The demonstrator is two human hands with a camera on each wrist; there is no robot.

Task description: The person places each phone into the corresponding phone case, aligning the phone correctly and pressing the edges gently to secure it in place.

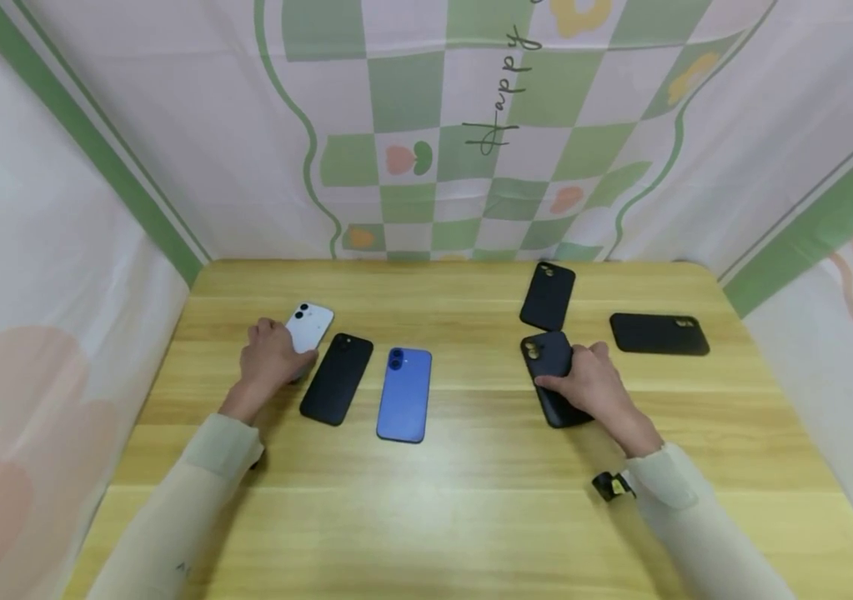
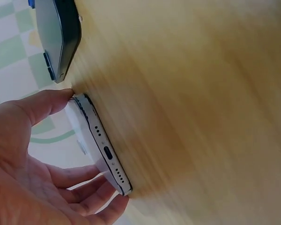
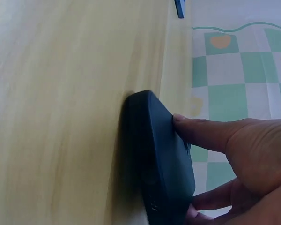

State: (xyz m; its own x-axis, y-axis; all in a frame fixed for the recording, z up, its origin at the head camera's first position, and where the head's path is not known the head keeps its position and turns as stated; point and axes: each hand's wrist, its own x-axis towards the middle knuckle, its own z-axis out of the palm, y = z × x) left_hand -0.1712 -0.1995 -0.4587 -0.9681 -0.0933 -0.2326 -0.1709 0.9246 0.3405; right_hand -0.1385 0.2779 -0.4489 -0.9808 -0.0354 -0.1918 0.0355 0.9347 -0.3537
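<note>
My left hand (image 1: 270, 362) grips a white phone (image 1: 311, 325) on the left of the table. In the left wrist view, thumb and fingers hold the long edges of this white phone (image 2: 103, 145), its charging port end facing the camera. Just to its right lies a black phone (image 1: 338, 379), then a blue phone (image 1: 404, 396), both back up. On the right, my right hand (image 1: 597, 385) pinches a black phone case (image 1: 549, 358) with the camera cutout at its far left corner. The right wrist view shows the thumb on the back of the case (image 3: 171, 159).
Behind the held case lies a second black phone case (image 1: 549, 297), and a third black case (image 1: 659, 334) lies sideways to the right. The wooden table (image 1: 426, 533) ends at a patterned cloth wall (image 1: 403, 92), with cloth on both sides.
</note>
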